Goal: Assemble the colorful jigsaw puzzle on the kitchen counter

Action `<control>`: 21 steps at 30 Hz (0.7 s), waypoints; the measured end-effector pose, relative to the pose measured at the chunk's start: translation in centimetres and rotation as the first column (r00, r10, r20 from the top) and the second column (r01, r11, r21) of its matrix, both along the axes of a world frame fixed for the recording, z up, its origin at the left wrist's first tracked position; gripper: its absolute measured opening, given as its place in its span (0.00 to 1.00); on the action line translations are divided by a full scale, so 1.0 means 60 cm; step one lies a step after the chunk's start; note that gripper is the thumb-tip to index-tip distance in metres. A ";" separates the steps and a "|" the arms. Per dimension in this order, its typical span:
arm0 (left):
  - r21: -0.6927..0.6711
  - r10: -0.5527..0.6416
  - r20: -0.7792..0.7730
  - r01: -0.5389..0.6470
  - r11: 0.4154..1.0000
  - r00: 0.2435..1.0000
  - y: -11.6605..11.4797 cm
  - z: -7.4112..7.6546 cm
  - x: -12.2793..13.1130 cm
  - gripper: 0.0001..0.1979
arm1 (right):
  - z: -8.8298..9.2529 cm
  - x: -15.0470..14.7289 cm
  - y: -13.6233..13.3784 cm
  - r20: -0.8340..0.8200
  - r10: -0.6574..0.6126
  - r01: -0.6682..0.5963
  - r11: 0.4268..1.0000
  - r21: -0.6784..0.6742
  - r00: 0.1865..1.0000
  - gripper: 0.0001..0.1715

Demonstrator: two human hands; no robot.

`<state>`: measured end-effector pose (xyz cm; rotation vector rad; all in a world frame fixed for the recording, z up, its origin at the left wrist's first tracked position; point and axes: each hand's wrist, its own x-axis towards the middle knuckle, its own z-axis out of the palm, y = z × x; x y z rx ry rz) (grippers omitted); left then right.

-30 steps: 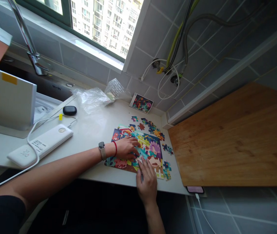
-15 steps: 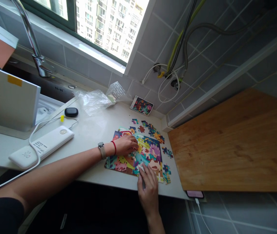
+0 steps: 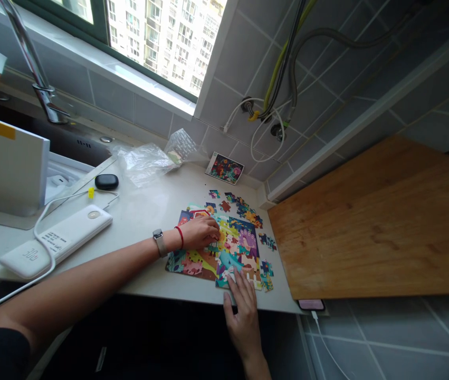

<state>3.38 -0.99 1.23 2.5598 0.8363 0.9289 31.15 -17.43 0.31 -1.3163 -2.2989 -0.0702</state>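
Observation:
A colourful, partly assembled jigsaw puzzle (image 3: 232, 248) lies on the white countertop (image 3: 145, 211). My left hand (image 3: 201, 231) rests on the puzzle's upper left part, fingers curled and pressed onto the pieces; a watch and a red string sit on that wrist. At the puzzle's near edge my right hand (image 3: 243, 306) lies flat, fingers stretched out and fingertips touching the bottom row. Several loose pieces (image 3: 244, 207) are scattered behind the puzzle, and a few more loose pieces (image 3: 267, 241) lie to its right.
A reference picture card (image 3: 224, 168) leans against the tiled wall. Crumpled clear plastic bags (image 3: 149, 158), a black earbud case (image 3: 106, 181), a white power bank (image 3: 56, 240) with cable and a white box (image 3: 5, 169) lie to the left. A wooden board (image 3: 374, 221) is on the right, a phone (image 3: 310, 304) under its corner.
My right hand has slid back toward the counter's near edge, off the middle of the puzzle. My left hand stays pressed on the upper left pieces. The camera shifted slightly.

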 end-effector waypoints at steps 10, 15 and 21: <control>0.003 0.024 0.029 -0.024 1.000 0.999 0.003 0.001 -0.004 0.11 | 0.007 0.132 0.076 -0.164 -0.321 0.325 0.946 -0.002 0.933 0.25; 0.001 0.026 0.015 -0.026 1.000 1.000 0.001 0.004 -0.004 0.13 | -0.012 0.198 0.114 -0.114 -0.468 0.453 0.881 -0.134 0.876 0.34; 0.002 0.016 0.029 -0.016 1.000 0.999 -0.001 0.004 -0.001 0.11 | 0.006 0.208 0.133 -0.085 -0.542 0.506 0.822 -0.260 0.836 0.39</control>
